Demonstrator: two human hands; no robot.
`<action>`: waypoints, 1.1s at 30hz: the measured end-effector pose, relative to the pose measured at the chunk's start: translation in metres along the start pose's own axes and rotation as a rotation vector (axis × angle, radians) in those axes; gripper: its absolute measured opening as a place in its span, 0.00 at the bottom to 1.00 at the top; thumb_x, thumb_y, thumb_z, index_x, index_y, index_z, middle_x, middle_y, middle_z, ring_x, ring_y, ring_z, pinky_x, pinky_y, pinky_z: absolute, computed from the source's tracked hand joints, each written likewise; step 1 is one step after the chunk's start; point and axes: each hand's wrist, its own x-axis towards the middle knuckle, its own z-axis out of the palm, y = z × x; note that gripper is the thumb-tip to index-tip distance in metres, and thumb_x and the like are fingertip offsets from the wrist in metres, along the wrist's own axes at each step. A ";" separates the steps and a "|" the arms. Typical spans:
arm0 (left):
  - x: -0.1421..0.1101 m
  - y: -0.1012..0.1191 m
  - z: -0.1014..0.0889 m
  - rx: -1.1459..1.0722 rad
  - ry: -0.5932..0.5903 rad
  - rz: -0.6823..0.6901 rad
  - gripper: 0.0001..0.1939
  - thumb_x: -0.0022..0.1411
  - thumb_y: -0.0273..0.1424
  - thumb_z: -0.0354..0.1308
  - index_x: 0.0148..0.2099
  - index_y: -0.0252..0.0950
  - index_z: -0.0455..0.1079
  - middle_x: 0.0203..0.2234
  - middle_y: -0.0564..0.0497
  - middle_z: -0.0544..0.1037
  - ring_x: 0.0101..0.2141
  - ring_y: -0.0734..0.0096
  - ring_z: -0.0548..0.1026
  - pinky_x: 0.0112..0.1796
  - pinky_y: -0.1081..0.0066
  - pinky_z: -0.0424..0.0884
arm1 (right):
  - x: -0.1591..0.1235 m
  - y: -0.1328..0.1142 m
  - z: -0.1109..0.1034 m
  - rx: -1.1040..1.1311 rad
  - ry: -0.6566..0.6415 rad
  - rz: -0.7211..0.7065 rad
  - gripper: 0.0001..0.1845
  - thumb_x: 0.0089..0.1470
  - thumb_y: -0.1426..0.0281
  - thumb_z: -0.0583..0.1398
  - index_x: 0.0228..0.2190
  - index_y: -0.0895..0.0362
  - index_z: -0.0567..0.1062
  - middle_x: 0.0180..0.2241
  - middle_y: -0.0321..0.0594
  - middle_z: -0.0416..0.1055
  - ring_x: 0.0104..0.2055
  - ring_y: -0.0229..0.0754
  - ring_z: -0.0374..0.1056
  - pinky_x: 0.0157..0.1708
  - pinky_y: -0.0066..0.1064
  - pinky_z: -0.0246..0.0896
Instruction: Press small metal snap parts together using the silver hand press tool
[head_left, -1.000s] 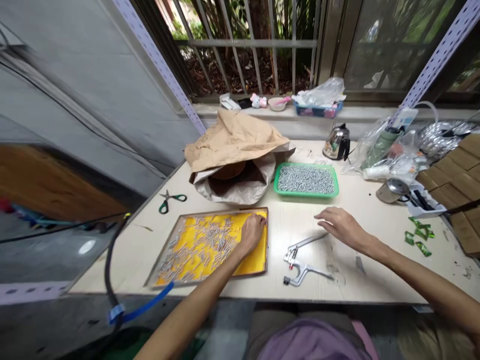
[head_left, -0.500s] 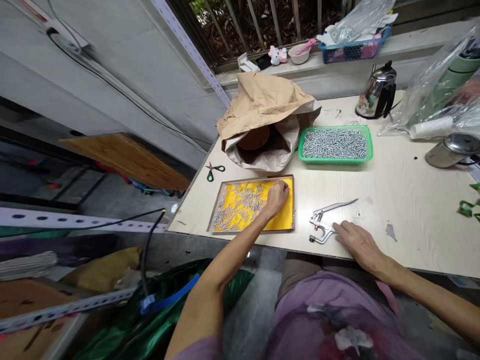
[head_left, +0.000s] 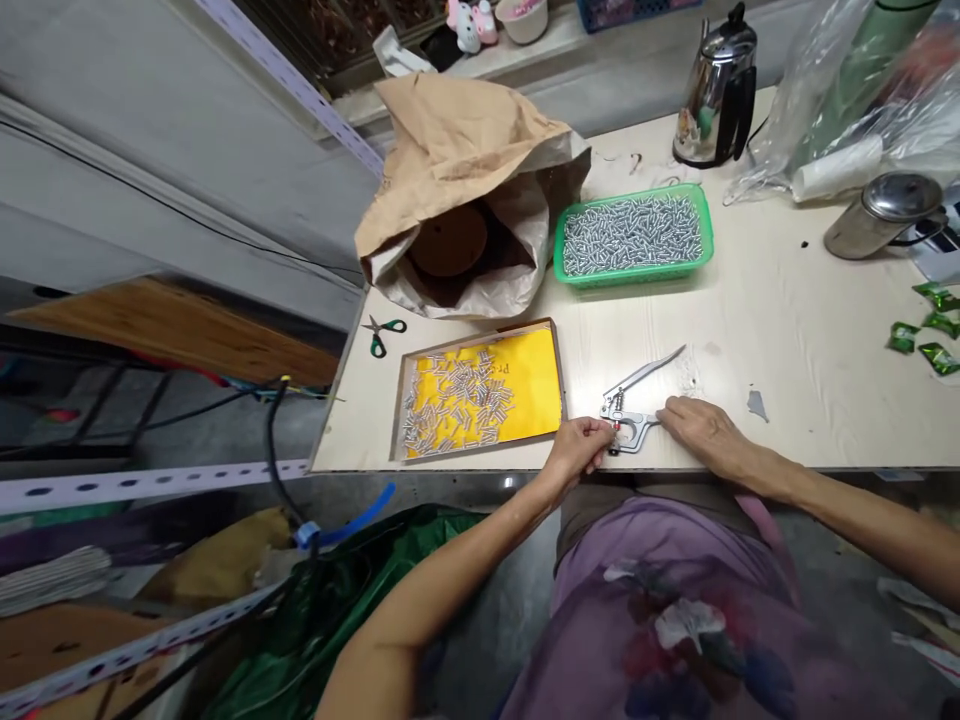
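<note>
Metal snap-fastener pliers (head_left: 646, 420) lie on the table in front of me, their long upper handle spread away from the lower one. My right hand (head_left: 703, 435) is closed on the end of the lower handle. At the jaws, my left hand (head_left: 581, 447) has its fingers pinched together; whatever small thing is between them is hidden. Left of it is a shallow cardboard tray (head_left: 556, 385) lined with yellow, where many small metal pins (head_left: 469, 385) are strewn, mostly over the left and middle.
Behind stand a green plastic tub (head_left: 709, 225) full of small metal parts and an open brown paper bag (head_left: 465, 135). Scissors (head_left: 384, 333) lie at left. A kettle (head_left: 712, 100), a lidded steel cup (head_left: 877, 215) and green wrapped packets (head_left: 939, 357) are at right.
My left hand has left the yellow-lined tray and moved right to the pliers' jaws. The right hand stays at the handle end. The view has shifted closer to the table.
</note>
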 end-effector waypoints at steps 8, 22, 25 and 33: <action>0.003 -0.007 0.001 0.038 0.000 -0.075 0.06 0.57 0.25 0.60 0.29 0.31 0.67 0.10 0.63 0.63 0.08 0.86 0.57 0.11 0.81 0.49 | -0.001 0.001 0.003 -0.001 0.073 -0.007 0.15 0.61 0.82 0.48 0.29 0.58 0.70 0.27 0.40 0.65 0.29 0.40 0.57 0.30 0.31 0.51; 0.010 0.018 -0.004 0.351 -0.093 -0.222 0.10 0.60 0.22 0.57 0.26 0.31 0.68 0.08 0.62 0.64 0.08 0.85 0.59 0.13 0.82 0.53 | 0.010 0.017 -0.007 0.109 -0.135 0.067 0.13 0.61 0.64 0.56 0.43 0.59 0.71 0.47 0.52 0.68 0.45 0.49 0.63 0.41 0.38 0.59; 0.007 0.018 -0.003 0.347 -0.089 -0.216 0.11 0.61 0.23 0.57 0.25 0.32 0.67 0.08 0.62 0.63 0.08 0.86 0.59 0.14 0.83 0.53 | 0.019 0.036 -0.011 0.054 -0.138 0.078 0.41 0.51 0.48 0.60 0.58 0.58 0.61 0.61 0.57 0.57 0.60 0.61 0.54 0.51 0.49 0.55; 0.006 0.015 -0.002 0.322 -0.089 -0.196 0.11 0.62 0.25 0.56 0.26 0.32 0.66 0.08 0.63 0.61 0.09 0.85 0.58 0.14 0.82 0.54 | 0.032 0.047 -0.011 -0.033 -0.194 0.028 0.44 0.48 0.48 0.62 0.58 0.62 0.60 0.48 0.55 0.70 0.48 0.58 0.62 0.45 0.45 0.55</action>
